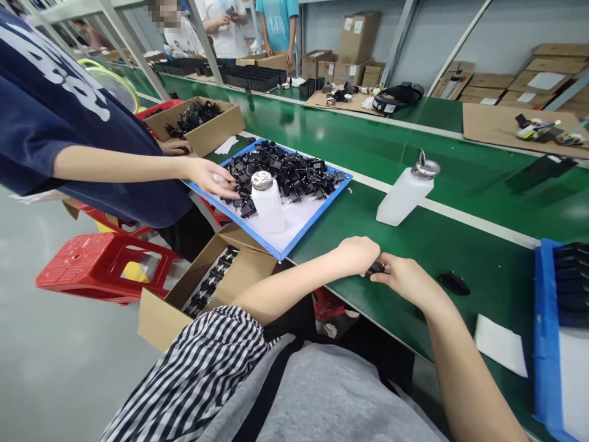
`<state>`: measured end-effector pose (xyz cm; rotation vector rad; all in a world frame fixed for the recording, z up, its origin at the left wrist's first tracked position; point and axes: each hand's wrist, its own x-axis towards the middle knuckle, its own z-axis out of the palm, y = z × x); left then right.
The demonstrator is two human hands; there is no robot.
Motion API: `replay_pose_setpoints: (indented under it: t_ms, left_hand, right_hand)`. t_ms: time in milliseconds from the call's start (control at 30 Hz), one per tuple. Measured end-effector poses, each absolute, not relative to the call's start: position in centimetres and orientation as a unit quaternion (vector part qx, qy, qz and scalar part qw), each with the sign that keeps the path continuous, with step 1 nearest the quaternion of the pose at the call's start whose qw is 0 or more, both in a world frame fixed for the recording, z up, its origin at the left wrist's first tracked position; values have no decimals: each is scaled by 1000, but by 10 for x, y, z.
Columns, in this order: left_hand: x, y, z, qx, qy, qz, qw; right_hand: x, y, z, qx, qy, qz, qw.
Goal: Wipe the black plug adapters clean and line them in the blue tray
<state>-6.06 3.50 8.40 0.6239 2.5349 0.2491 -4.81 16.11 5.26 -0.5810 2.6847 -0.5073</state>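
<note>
Over the green bench, my left hand (359,254) and my right hand (407,277) are close together, both closed on a small black plug adapter (376,267). Most of it is hidden by my fingers. To the right of my right hand lies another black piece (454,283). Beyond my hands stands a white pump bottle (404,197) with a metal top. A second white bottle (267,205) stands in a blue-rimmed tray (301,235), beside a heap of black plug adapters (288,169).
A co-worker's hand (211,178) reaches over the tray from the left. A folded white cloth (500,344) and a blue bin (545,331) are at right. Open cartons (161,319) and a red stool (87,264) stand at lower left. Boxes line the far side.
</note>
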Motion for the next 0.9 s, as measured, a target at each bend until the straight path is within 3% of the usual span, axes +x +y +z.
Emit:
replay_pose_setpoints:
  t_ms: [533, 700, 800, 900]
  left_hand:
    - [-61, 36, 83, 228, 933, 102, 258]
    - [-59, 24, 64, 210, 939, 146, 231]
    - [-50, 10, 41, 192, 923, 266, 200]
    - [-45, 0, 28, 187, 891, 366, 192]
  right_hand:
    - [-48, 156, 58, -188, 956, -101, 201]
    - [-44, 165, 42, -168, 944, -230, 168]
    - [-39, 171, 30, -150, 918, -340, 141]
    - [-36, 174, 28, -144, 908, -368, 139]
